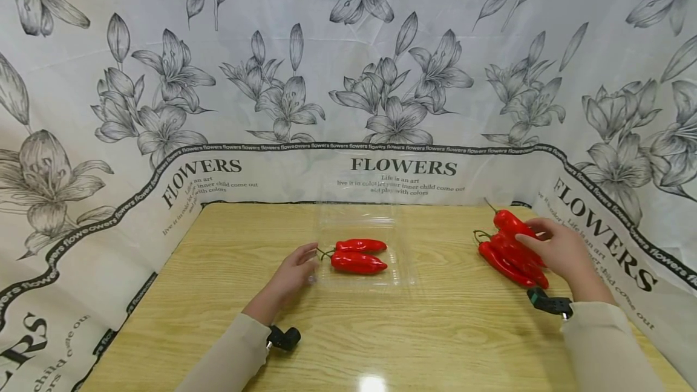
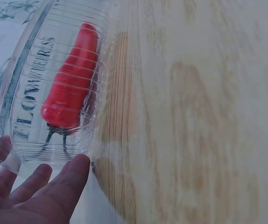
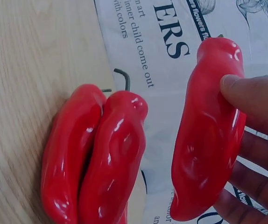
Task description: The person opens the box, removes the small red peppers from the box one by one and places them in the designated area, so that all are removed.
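My right hand (image 1: 558,250) grips a red pepper (image 3: 208,130), thumb on one side and fingers behind it. Beneath and beside it lie more red peppers (image 1: 503,265) on the right of the table, their dark green stems pointing to the far left. Near the middle stands a clear plastic container (image 1: 403,268) with its lid raised at the back. Two red peppers (image 1: 359,262) lie in it side by side, stems to the left. My left hand (image 1: 294,270) rests its nearly straight fingers at the container's left end; one finger shows through the plastic in the left wrist view.
The pale wood table (image 1: 348,325) is closed in at the back and sides by a white curtain (image 1: 288,174) printed with flowers and lettering. It rises right behind the container and close past the right-hand peppers. Small black cameras sit at both wrists.
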`<state>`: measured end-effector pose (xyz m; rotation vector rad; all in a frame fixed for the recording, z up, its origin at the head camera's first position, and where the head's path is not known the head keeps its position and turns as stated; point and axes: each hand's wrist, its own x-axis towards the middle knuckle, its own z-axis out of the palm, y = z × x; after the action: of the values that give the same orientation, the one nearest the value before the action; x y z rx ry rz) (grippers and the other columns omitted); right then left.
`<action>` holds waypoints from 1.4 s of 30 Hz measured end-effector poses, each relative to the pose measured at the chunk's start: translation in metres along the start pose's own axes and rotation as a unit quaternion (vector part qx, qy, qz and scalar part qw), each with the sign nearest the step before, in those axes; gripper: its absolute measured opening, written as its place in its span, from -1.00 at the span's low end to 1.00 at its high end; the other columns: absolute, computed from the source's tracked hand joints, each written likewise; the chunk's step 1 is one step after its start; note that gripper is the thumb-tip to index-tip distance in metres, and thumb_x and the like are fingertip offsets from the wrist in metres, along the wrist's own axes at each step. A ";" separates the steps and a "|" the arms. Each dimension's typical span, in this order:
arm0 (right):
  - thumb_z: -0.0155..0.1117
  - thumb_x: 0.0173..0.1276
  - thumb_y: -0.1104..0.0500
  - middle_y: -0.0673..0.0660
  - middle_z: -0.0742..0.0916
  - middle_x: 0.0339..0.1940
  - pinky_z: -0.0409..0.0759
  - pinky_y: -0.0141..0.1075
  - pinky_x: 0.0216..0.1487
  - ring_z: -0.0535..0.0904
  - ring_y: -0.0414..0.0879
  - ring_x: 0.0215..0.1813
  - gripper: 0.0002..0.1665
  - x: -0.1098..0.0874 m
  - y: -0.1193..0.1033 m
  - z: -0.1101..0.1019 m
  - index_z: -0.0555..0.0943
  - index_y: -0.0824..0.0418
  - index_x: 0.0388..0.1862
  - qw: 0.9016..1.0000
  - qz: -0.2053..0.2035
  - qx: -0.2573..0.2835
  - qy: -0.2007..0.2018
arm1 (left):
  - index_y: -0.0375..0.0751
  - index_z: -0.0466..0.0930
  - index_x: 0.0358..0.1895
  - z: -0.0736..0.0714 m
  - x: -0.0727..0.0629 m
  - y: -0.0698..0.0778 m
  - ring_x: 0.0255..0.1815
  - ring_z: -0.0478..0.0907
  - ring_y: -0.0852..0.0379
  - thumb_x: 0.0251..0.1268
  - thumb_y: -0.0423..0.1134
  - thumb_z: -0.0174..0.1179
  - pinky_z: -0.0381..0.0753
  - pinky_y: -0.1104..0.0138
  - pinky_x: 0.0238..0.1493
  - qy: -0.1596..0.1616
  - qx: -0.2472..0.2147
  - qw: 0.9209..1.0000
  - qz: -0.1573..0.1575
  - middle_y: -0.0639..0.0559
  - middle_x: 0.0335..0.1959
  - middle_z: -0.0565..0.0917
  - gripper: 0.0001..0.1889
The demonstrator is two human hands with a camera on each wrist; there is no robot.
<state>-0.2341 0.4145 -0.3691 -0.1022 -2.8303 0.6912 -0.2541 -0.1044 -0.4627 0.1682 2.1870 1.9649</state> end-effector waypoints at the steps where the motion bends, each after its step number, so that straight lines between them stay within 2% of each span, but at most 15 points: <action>1: 0.17 0.35 -0.26 0.47 0.59 0.06 0.60 -0.05 -0.29 0.50 0.30 -0.01 -0.23 0.000 0.001 0.000 0.44 0.33 0.24 1.000 0.002 -0.003 0.003 | -0.18 0.15 0.49 0.000 0.000 0.000 0.44 0.24 -0.26 0.49 -0.34 -0.08 0.57 0.18 0.04 0.000 -0.001 1.000 -0.001 -0.28 0.50 0.19 -0.47; 8: 0.13 0.40 -0.22 0.51 0.56 0.09 0.52 0.04 -0.23 0.49 0.35 0.01 -0.23 -0.002 0.012 0.000 0.41 0.40 0.26 1.000 0.026 -0.003 0.007 | -0.18 0.15 0.49 -0.001 0.001 -0.001 0.43 0.27 -0.24 0.49 -0.33 -0.09 0.58 0.21 0.01 0.002 0.009 1.000 0.000 -0.28 0.49 0.21 -0.47; 18: 0.13 0.40 -0.21 0.56 0.53 0.09 0.46 0.13 -0.18 0.46 0.41 -0.02 -0.23 0.003 0.031 0.007 0.41 0.44 0.22 0.999 0.042 -0.031 0.000 | -0.14 0.16 0.49 0.000 0.001 -0.001 0.45 0.25 -0.24 0.50 -0.31 -0.07 0.53 0.09 0.14 -0.002 0.005 1.000 -0.007 -0.25 0.50 0.21 -0.47; 22: 0.13 0.41 -0.19 0.56 0.51 0.12 0.46 0.13 -0.19 0.45 0.41 -0.01 -0.24 0.010 0.036 0.010 0.40 0.44 0.23 0.998 0.053 -0.031 -0.002 | -0.15 0.17 0.48 0.000 0.002 -0.001 0.43 0.27 -0.24 0.50 -0.31 -0.06 0.55 0.14 0.09 0.002 0.009 1.000 -0.004 -0.25 0.49 0.22 -0.47; 27: 0.18 0.39 -0.13 0.55 0.51 0.10 0.46 0.12 -0.18 0.46 0.39 -0.04 -0.30 0.017 0.040 0.012 0.41 0.46 0.18 0.997 0.062 -0.037 -0.005 | -0.16 0.17 0.48 0.001 0.001 -0.001 0.44 0.25 -0.25 0.49 -0.31 -0.06 0.54 0.11 0.11 0.000 0.005 1.000 -0.005 -0.26 0.49 0.21 -0.47; 35: 0.20 0.39 -0.09 0.53 0.55 0.09 0.55 -0.06 -0.29 0.54 0.31 -0.09 -0.29 0.021 0.048 0.016 0.41 0.49 0.20 0.996 0.074 -0.018 -0.038 | -0.17 0.15 0.49 0.000 0.001 -0.003 0.44 0.25 -0.27 0.50 -0.32 -0.07 0.54 0.08 0.11 0.000 0.004 1.000 -0.003 -0.29 0.49 0.19 -0.47; 42: 0.21 0.39 -0.04 0.53 0.57 0.06 0.54 0.00 -0.24 0.53 0.33 -0.08 -0.33 0.025 0.045 0.015 0.43 0.50 0.18 0.997 0.066 -0.023 -0.040 | -0.16 0.18 0.48 0.000 0.001 0.000 0.44 0.26 -0.24 0.49 -0.32 -0.05 0.53 0.10 0.14 0.005 -0.001 1.000 -0.002 -0.26 0.49 0.22 -0.47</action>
<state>-0.2609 0.4511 -0.3981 -0.2771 -2.9382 0.6700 -0.2553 -0.1040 -0.4633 0.1526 2.1888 1.9708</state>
